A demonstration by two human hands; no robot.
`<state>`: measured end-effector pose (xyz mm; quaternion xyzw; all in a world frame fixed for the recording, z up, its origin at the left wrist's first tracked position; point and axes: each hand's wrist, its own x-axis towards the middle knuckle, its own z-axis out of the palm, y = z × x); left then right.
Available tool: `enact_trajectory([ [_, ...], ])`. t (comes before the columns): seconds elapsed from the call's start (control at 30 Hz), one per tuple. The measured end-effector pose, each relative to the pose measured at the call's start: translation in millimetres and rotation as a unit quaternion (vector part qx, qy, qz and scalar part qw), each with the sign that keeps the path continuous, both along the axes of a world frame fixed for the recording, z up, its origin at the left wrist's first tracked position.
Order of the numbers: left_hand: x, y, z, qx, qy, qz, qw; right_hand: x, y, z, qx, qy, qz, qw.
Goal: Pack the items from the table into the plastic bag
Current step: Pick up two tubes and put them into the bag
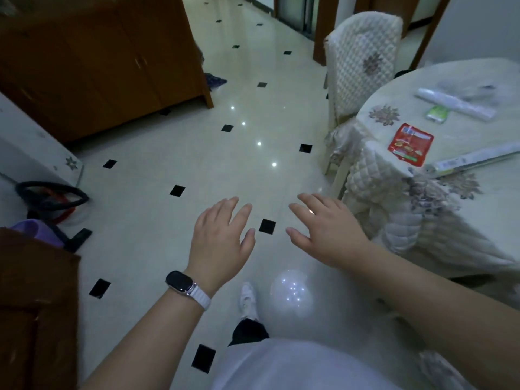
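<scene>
Seen from head height, looking down: left hand (pixel 222 235) and right hand (pixel 323 226) both open, fingers straight and spread, palms down, holding nothing. Side by side but not touching, over a pale tiled floor (pixel 157 153) dotted with small black squares. Black watch (pixel 180 281) on a white strap at the left wrist. Below the hands, one white shoe (pixel 247 299).

At far right, well apart from both hands, a round counter (pixel 478 130) under a floral cloth. Near its front edge, a red packet (pixel 410 144); just beside that, a long flat box (pixel 475 160) lying slantwise. Farther back, a small green packet (pixel 436 113) next to a white roll (pixel 455 102). Behind the roll, crumpled clear plastic (pixel 472 90), possibly the bag; too blurred to tell.

Quilted chair (pixel 363 60) against the counter's left side. Brown wooden cabinet (pixel 98 60) at upper left.
</scene>
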<state>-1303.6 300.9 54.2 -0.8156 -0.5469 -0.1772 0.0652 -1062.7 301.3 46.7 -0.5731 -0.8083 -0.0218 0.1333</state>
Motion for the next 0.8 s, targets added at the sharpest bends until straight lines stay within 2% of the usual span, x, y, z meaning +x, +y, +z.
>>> enact_trajectory([
  [0.4, 22, 257, -1, -0.017, -0.054, -0.192, 0.98, 8, 180, 41, -0.048, -0.037, -0.193, 0.979],
  [0.63, 90, 342, -1, -0.038, -0.062, -0.296, 0.952, 54, 208, 43, -0.072, -0.036, -0.328, 0.941],
  [0.8, 158, 395, -10, -0.064, -0.045, -0.356, 0.931, 103, 231, 21, -0.056, 0.009, -0.406, 0.912],
])
